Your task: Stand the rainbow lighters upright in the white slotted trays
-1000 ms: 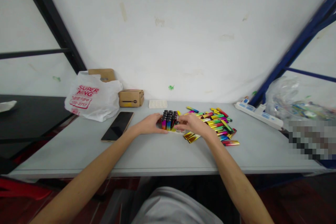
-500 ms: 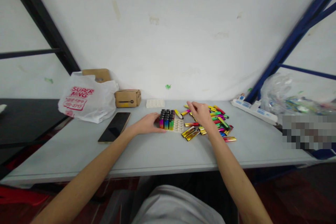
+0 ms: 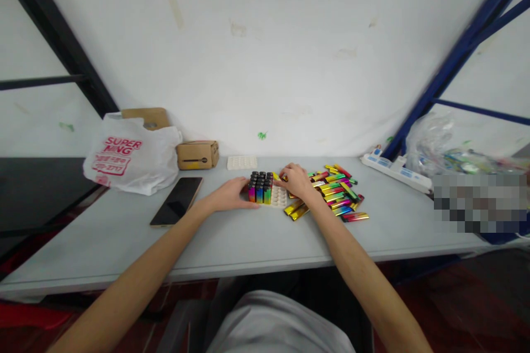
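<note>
A white tray [image 3: 280,198] with round holes lies on the grey table [image 3: 232,237]. Several colourful lighters [image 3: 260,187] stand upright in its left part. My left hand [image 3: 230,195] rests against the left side of that block, fingers curled round it. My right hand [image 3: 295,180] hovers just right of the tray's far edge, fingers pinched on a yellow lighter [image 3: 276,176]. A loose pile of shiny lighters [image 3: 337,193] lies to the right of my right hand, with two gold ones [image 3: 296,209] nearer me.
A dark phone [image 3: 176,208] lies left of the tray. Behind it are a white plastic bag [image 3: 128,157], a cardboard box [image 3: 197,154] and a spare white tray [image 3: 242,162]. A power strip [image 3: 395,172] and a clear bag [image 3: 447,146] sit at the right.
My right hand went from the tray out to the loose pile, then came back toward the tray's far edge with a lighter. My left hand stayed on the block.
</note>
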Demonstrator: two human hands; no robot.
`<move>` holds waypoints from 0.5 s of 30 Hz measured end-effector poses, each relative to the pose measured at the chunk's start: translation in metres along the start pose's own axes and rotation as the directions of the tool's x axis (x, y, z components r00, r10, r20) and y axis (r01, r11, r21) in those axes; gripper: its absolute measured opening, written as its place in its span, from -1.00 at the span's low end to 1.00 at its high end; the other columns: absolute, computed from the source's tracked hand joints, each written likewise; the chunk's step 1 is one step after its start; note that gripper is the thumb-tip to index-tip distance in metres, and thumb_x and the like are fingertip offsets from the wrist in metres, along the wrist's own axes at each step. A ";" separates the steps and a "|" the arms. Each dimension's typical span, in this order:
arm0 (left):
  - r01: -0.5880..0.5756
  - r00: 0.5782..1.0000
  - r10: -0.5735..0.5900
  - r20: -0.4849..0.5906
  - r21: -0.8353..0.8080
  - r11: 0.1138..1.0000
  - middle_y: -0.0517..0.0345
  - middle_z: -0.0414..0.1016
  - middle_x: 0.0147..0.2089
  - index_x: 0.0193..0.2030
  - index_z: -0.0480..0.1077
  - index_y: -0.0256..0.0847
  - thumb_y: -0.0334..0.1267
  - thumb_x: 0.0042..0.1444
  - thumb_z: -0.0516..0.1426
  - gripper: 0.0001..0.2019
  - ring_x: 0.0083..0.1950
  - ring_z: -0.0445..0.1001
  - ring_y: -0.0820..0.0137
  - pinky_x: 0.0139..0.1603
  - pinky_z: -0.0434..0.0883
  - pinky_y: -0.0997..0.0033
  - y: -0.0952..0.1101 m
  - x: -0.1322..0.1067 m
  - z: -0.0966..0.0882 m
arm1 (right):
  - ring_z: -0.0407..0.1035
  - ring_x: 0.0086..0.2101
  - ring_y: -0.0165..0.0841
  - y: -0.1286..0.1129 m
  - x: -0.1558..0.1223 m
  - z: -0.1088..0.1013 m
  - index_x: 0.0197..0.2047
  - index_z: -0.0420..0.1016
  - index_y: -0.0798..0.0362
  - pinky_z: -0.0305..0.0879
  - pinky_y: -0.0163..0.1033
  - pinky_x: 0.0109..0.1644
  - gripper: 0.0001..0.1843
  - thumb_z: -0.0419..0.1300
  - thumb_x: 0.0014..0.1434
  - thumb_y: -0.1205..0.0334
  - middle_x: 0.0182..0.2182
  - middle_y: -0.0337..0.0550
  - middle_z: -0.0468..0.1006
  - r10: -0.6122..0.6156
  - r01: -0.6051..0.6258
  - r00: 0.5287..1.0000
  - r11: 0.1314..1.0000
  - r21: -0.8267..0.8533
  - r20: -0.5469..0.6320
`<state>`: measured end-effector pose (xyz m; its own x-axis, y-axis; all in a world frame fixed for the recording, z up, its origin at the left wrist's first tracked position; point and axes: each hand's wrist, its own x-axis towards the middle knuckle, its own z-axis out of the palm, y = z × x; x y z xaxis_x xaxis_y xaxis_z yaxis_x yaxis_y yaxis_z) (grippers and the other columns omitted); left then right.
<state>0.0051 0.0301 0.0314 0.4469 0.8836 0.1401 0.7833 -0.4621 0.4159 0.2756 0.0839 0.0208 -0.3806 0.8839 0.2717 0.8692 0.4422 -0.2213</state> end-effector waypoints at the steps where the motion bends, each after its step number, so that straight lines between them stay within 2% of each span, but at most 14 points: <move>1: 0.001 1.000 -0.001 0.002 0.002 1.000 -0.15 0.66 0.01 -0.03 0.54 -0.22 0.34 -0.06 0.36 -0.32 0.03 0.61 -0.09 0.12 0.52 0.04 0.000 0.000 0.000 | 0.41 0.08 -0.09 0.000 0.001 0.000 -0.08 0.69 0.03 0.27 -0.06 0.19 -0.70 0.36 0.36 -0.04 0.07 0.07 0.58 0.014 -0.014 1.000 1.000 -0.008 0.003; 4: -0.001 1.000 0.001 0.016 0.007 1.000 -0.16 0.66 0.02 -0.01 0.53 -0.24 0.36 -0.05 0.35 -0.30 0.03 0.61 -0.09 0.13 0.52 0.04 0.002 0.000 -0.001 | 0.42 0.08 -0.10 0.005 0.002 -0.001 -0.10 0.64 0.06 0.27 -0.08 0.17 -0.79 0.34 0.38 0.09 0.05 0.08 0.60 0.027 -0.027 0.999 1.000 -0.008 -0.043; 7: 0.001 1.000 -0.001 0.021 0.018 1.000 -0.17 0.65 0.00 -0.01 0.53 -0.25 0.37 -0.04 0.34 -0.29 0.02 0.61 -0.09 0.12 0.52 0.04 0.003 0.000 -0.002 | 0.48 -0.02 -0.17 0.013 0.000 -0.003 -0.03 0.58 0.07 0.29 -0.16 0.07 -0.80 0.27 0.42 0.12 -0.04 0.06 0.65 0.025 -0.013 0.992 0.995 0.095 -0.124; 11: 0.005 1.000 -0.005 0.015 0.008 1.000 -0.16 0.65 0.00 -0.03 0.53 -0.25 0.37 -0.05 0.34 -0.29 0.01 0.61 -0.09 0.09 0.52 0.05 0.003 0.000 -0.002 | 0.49 -0.31 -0.29 0.021 -0.003 -0.008 -0.01 0.52 0.04 0.27 -0.25 -0.17 -0.74 0.27 0.40 0.03 -0.29 -0.13 0.66 0.083 -0.018 0.982 0.936 0.351 -0.171; 15: -0.001 1.000 0.001 0.013 -0.006 1.000 -0.16 0.65 -0.01 -0.03 0.53 -0.24 0.37 -0.04 0.34 -0.30 -0.02 0.61 -0.07 0.06 0.53 0.04 0.004 -0.001 -0.002 | 0.39 -0.44 -0.36 0.017 -0.006 -0.014 -0.02 0.54 0.02 0.24 -0.26 -0.26 -0.64 0.27 0.31 -0.08 -0.43 -0.28 0.56 0.111 0.013 0.974 0.841 0.541 -0.196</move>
<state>0.0066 0.0275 0.0350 0.4531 0.8821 0.1289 0.7805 -0.4624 0.4207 0.2975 0.0838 0.0284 -0.2126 0.8806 0.4234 0.5550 0.4654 -0.6894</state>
